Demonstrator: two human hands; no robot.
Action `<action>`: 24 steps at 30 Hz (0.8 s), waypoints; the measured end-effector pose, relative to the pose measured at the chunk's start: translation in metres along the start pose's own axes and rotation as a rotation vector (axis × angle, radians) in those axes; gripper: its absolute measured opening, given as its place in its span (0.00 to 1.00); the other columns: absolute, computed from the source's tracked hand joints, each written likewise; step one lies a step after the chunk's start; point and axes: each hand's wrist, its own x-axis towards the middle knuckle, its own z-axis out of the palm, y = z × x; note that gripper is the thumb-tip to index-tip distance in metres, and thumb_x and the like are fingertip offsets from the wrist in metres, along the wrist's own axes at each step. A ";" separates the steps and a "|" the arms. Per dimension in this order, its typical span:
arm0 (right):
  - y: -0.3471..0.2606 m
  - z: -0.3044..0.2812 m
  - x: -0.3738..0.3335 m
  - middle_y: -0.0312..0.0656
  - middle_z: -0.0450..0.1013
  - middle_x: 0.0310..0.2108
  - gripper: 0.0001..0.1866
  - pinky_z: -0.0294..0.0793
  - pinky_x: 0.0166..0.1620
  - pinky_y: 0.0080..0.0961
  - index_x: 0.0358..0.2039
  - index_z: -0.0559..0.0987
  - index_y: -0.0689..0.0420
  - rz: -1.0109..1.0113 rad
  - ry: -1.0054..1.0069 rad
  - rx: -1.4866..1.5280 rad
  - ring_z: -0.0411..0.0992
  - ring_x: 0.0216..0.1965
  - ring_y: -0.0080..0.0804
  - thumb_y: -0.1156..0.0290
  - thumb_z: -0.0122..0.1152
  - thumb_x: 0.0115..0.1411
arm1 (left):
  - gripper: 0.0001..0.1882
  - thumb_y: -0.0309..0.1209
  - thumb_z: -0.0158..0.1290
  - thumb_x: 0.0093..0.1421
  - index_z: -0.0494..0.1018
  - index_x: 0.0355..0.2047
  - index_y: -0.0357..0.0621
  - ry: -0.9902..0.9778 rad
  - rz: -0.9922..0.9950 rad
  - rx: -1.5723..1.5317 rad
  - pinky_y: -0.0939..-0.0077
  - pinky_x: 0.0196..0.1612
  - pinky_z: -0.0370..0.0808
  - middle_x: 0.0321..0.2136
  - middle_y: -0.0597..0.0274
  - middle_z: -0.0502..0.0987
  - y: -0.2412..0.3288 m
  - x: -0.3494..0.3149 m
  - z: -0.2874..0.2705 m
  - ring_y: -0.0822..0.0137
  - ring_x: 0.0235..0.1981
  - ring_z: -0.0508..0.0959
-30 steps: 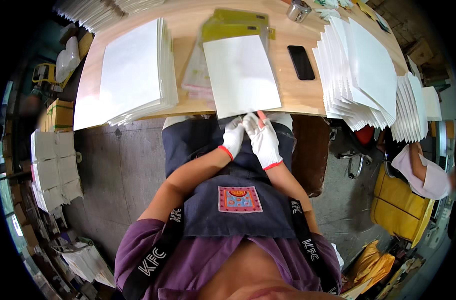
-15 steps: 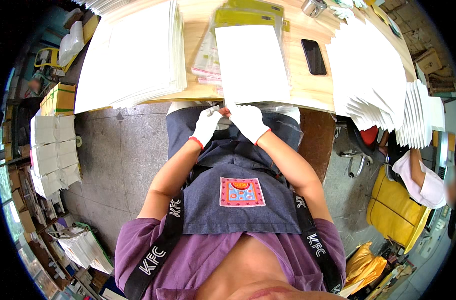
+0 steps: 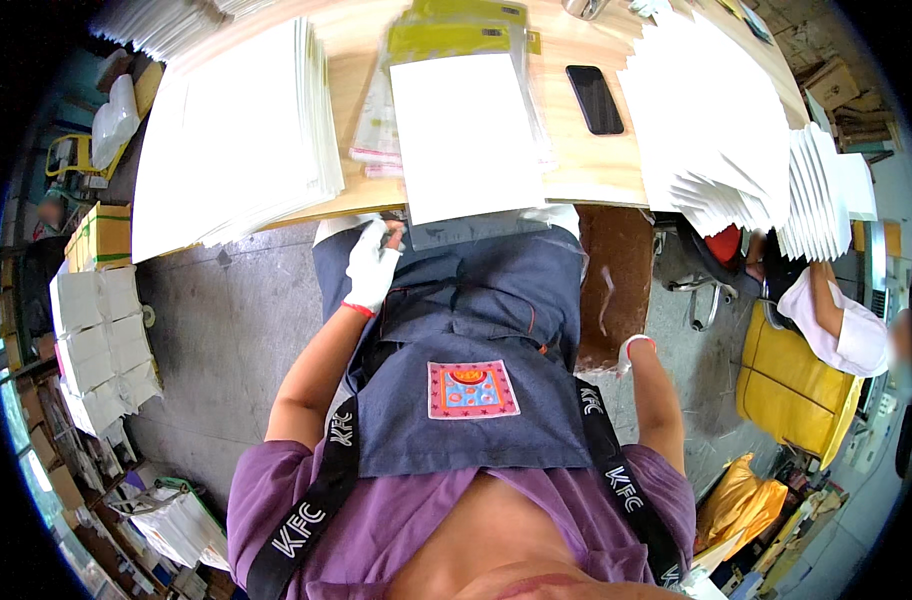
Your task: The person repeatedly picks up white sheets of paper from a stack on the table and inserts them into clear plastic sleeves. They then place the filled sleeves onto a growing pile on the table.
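Observation:
My left hand (image 3: 374, 268), in a white glove with bare fingertips, is at the table's front edge. Its fingers are curled in a pinch beside the lower left corner of a white sheet (image 3: 466, 135); what they hold, if anything, I cannot make out. A clear plastic flap (image 3: 476, 228) hangs over my lap below that sheet. Under the sheet lie clear plastic bags with olive-green tops (image 3: 446, 35). My right hand (image 3: 631, 352) is down beside my right thigh, near a brown board (image 3: 612, 290); its fingers are mostly hidden.
A tall stack of white sheets (image 3: 226, 130) lies on the left of the table (image 3: 586, 165). Beside a black phone (image 3: 595, 100), fanned white stacks (image 3: 711, 125) cover the right. White bundles (image 3: 101, 345) stand at left; another person's sleeve (image 3: 836, 320) shows at right.
My right hand has left the sheet's lower edge and dropped down to the right. My left hand stays near the table edge, its fingers still closed. The whole view has shifted slightly.

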 end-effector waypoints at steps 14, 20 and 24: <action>-0.217 -0.241 0.010 0.39 0.73 0.30 0.12 0.69 0.40 0.33 0.32 0.77 0.50 -0.636 0.758 0.534 0.72 0.35 0.36 0.59 0.62 0.50 | 0.05 0.27 0.60 0.51 0.75 0.26 0.42 0.082 0.437 0.315 0.78 0.30 0.71 0.28 0.61 0.74 0.006 0.011 -0.001 0.66 0.27 0.74; -0.229 -0.216 0.014 0.36 0.69 0.17 0.12 0.64 0.21 0.21 0.30 0.75 0.55 -0.356 0.301 1.477 0.63 0.16 0.22 0.60 0.55 0.60 | 0.15 0.24 0.53 0.58 0.67 0.45 0.38 0.126 -0.291 -0.811 0.78 0.33 0.75 0.31 0.63 0.75 0.018 -0.001 0.010 0.73 0.28 0.75; -0.228 -0.203 0.010 0.35 0.71 0.21 0.13 0.61 0.17 0.13 0.43 0.71 0.59 -0.410 -0.118 1.704 0.62 0.14 0.16 0.64 0.47 0.64 | 0.16 0.25 0.52 0.60 0.67 0.48 0.32 -0.071 -0.112 -0.426 0.80 0.34 0.77 0.34 0.61 0.77 0.072 0.003 -0.014 0.73 0.31 0.77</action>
